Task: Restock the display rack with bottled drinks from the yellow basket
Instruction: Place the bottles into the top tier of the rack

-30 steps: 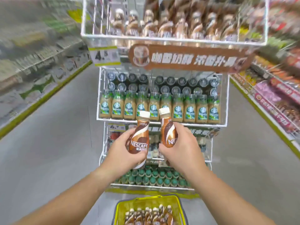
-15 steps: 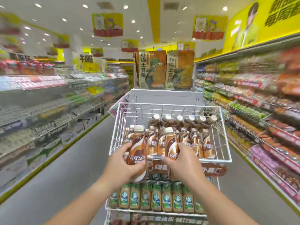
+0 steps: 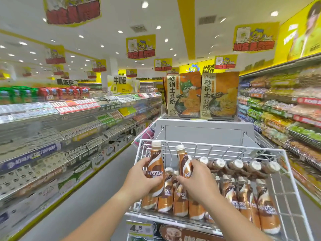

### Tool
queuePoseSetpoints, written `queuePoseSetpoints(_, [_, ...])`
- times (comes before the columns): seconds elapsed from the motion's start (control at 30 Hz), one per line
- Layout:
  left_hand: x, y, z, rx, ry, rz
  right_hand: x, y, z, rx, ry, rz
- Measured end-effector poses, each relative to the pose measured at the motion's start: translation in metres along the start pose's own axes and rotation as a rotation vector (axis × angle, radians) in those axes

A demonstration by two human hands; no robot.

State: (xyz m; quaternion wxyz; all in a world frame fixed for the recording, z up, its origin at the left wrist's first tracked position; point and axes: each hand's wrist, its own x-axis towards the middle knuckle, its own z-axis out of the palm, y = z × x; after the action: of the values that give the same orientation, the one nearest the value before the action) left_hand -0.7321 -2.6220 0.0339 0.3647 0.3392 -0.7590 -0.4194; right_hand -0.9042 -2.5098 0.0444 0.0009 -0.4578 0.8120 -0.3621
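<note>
My left hand (image 3: 139,180) grips a brown Nescafe bottle (image 3: 155,164) with a cream cap, held upright over the left part of the white wire top basket (image 3: 225,150) of the display rack. In my right hand (image 3: 199,180) is a second brown Nescafe bottle (image 3: 183,160), also upright, just to the right of the first. Both bottles stand above several Nescafe bottles (image 3: 243,197) that fill the basket, some upright at the front, some lying on their sides at the back. The yellow basket is out of view.
A price tag reading 4.5 (image 3: 139,228) hangs under the wire basket. A grey box (image 3: 203,131) with two orange noodle packs (image 3: 201,94) stands behind the rack. Stocked shelves (image 3: 60,136) line the aisle on the left, and more shelves (image 3: 286,119) on the right.
My view has swung up from the lower rack shelves and yellow basket to the top wire basket. Both hands have carried their bottles up and over its front rim.
</note>
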Motion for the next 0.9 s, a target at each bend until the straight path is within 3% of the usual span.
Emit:
queuePoseSetpoints(0.43, [0.087, -0.023, 0.024, 0.102, -0.029, 0.159, 0.034, -0.011, 0.043, 0.173, 0.108, 0.007])
queuePoseSetpoints(0.7, [0.121, -0.047, 0.04, 0.129, 0.001, 0.144, 0.031, -0.007, 0.053, 0.193, 0.109, 0.036])
queuePoseSetpoints(0.9, [0.135, -0.072, 0.049, 0.043, 0.093, 0.033, 0.029, 0.009, 0.059, 0.171, 0.099, 0.045])
